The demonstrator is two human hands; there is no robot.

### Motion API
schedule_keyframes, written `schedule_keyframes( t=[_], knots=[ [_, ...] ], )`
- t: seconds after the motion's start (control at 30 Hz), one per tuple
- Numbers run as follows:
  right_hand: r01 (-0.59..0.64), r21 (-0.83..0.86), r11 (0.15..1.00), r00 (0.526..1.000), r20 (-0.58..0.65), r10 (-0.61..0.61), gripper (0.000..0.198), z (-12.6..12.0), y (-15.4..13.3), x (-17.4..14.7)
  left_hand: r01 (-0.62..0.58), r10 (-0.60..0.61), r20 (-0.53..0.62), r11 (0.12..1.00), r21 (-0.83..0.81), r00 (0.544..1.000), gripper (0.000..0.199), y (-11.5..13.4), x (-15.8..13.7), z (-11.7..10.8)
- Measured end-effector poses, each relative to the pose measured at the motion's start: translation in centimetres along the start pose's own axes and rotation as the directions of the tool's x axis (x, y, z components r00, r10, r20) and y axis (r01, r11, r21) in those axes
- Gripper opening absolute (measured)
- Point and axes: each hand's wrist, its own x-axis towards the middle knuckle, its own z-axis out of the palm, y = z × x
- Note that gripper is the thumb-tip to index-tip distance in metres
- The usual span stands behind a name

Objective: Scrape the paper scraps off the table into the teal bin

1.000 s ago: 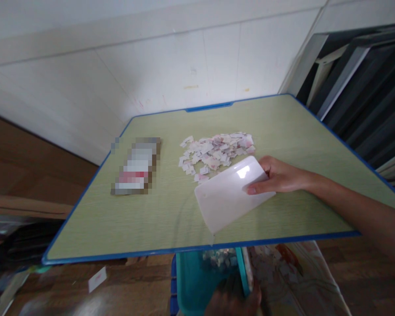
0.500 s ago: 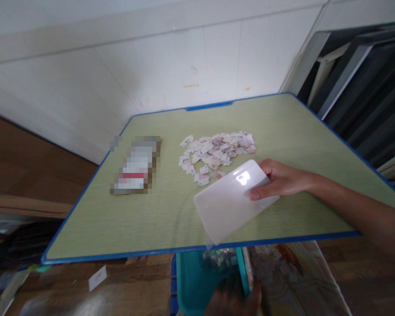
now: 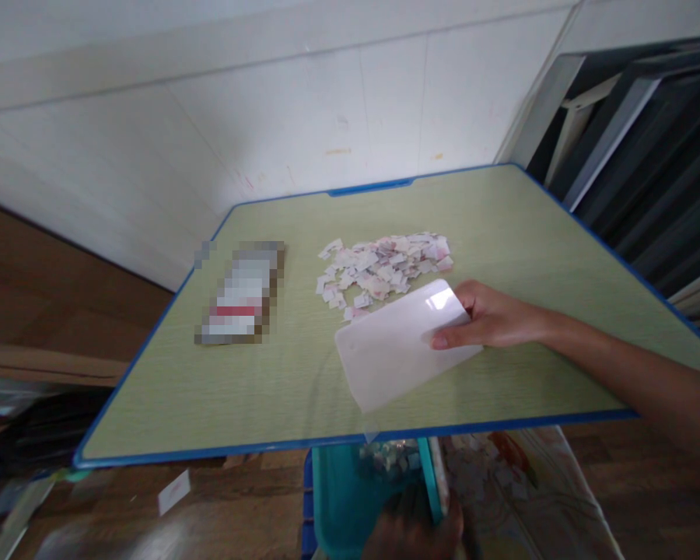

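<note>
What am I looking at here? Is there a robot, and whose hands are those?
No robot here! A person is working with two bare hands. The camera sits on their head, looking forward and down, so you see almost what they see.

On the green table lies a pile of little paper scraps. To its left is a long thing covered by blurry squares, so I can't tell what it is.

The right hand holds a flat white sheet. Below the table's near edge, the left hand seems to grip a teal tub, though it's dim there.
</note>
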Motion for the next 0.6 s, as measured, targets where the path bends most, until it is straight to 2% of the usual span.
schedule_keyframes(
  t=[0.33, 0.47, 0.6],
  knots=[
    [0.014, 0.000, 1.000, 0.998, 0.057, -0.014, 0.027, 0.00, 0.05, -0.23, 0.000, 0.000, 0.019, 1.000, 0.017, 1.000, 0.029, -0.02, 0.13, -0.16],
    [0.053, 0.030, 0.998, 0.997, -0.058, -0.051, 0.022, 0.10, -0.06, 0.07, 0.005, -0.005, 0.018, 1.000, 0.025, 1.000, 0.027, 0.02, 0.21, -0.22],
    [0.043, 0.021, 0.999, 0.989, -0.144, -0.040, 0.021, 0.16, -0.07, 0.25, 0.004, -0.005, 0.020, 0.999, 0.036, 1.000, 0.029, 0.00, 0.22, -0.25]
  ],
)
